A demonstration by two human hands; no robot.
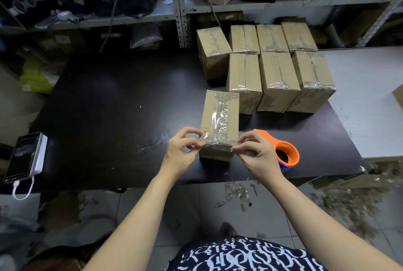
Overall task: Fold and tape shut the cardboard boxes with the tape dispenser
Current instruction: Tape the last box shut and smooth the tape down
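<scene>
While both hands work at its near end, one cardboard box [220,118] lies flat on the dark table [104,100], close to the front edge. The left hand [182,153] pinches a strip of clear tape [216,141] at the box's near left corner. The right hand [258,155] pinches the same strip at the near right corner, so the tape runs across the box's end. A second length of clear tape covers the centre seam on top.

Seven more boxes [279,81] stand packed together behind and to the right, four in the back row and three in front, all with glossy tape over their seams. That makes eight boxes on the table. One orange tape dispenser [289,150] with a blue underside lies just beside the right hand, which hides part of it.

Dark printed lines run along the box edges, too small to read.

At the left edge a phone [20,157] rests on a white power bank [41,153] with a white cable [24,191] plugged in. A crumpled scrap of tape [152,143] lies left of the hands, and more scraps [237,194] litter the tiled floor [196,211]. Cluttered metal shelving [261,5] stands behind, and a white surface [366,96] adjoins on the right.
</scene>
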